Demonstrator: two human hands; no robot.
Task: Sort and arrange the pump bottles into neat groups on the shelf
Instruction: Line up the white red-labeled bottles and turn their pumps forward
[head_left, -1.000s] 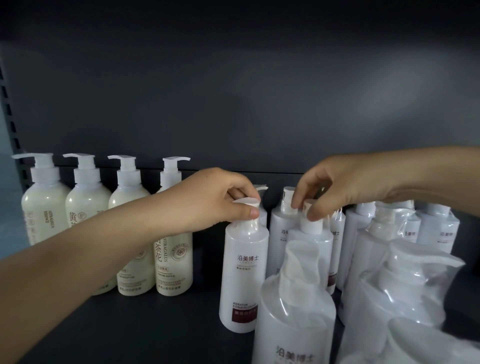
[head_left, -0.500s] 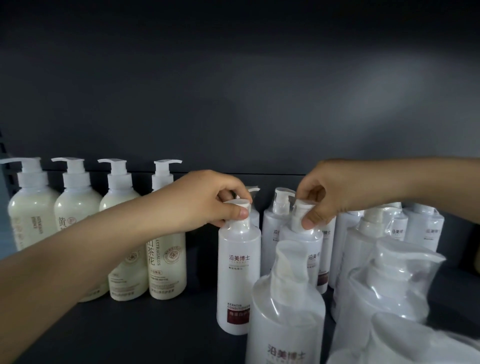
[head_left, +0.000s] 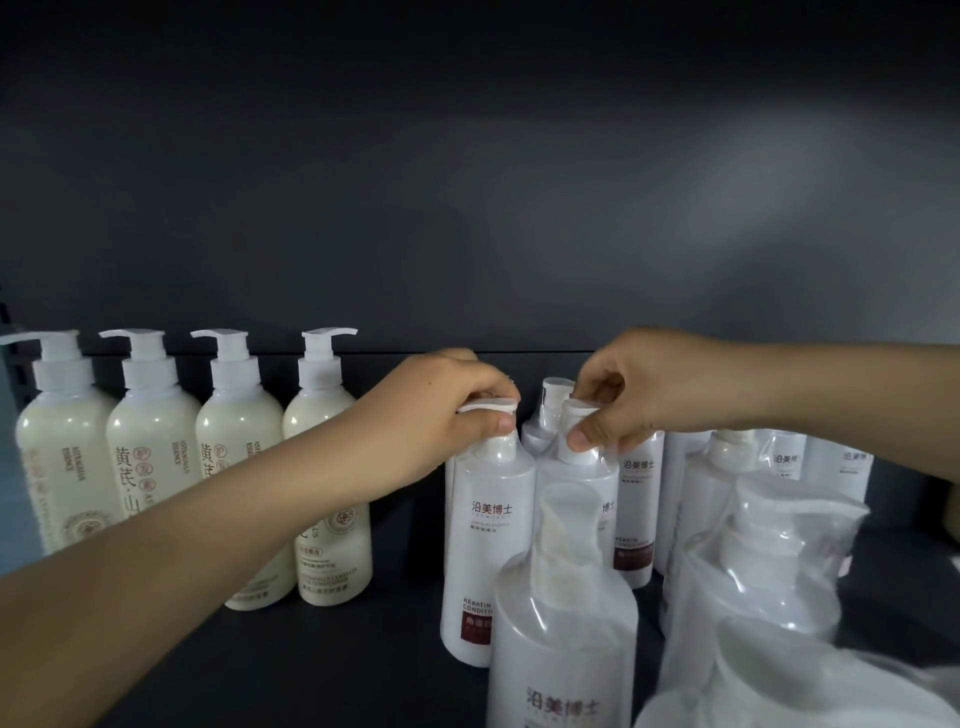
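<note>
White bottle (head_left: 488, 530), pump pinched in my left hand (head_left: 441, 415), now stands on the shelf (head_left: 311, 665) just beside the wrapped bottle (head_left: 592, 467) whose pump my right hand (head_left: 639, 384) grips; gap reduced. Four cream bottles (head_left: 150, 441) stand left.

4 cream pump bottles (head_left: 150, 457) stand upright in a row at 9 o'clock on the dark shelf (head_left: 311, 670). White pumps: 3 spouts face left, 4th faces right. White keratin bottle (head_left: 488, 530) w/ dark-red label band low stands upright at approx. centre; left hand (head_left: 441, 415) grips its pump top. 2nd white bottle (head_left: 579, 475) is just beside at its 3 o'clock; right hand (head_left: 639, 384) pinches its pump neck. Wrapped white btls (head_left: 566, 613) in clear film crowd 3–6 o'clock.
</note>
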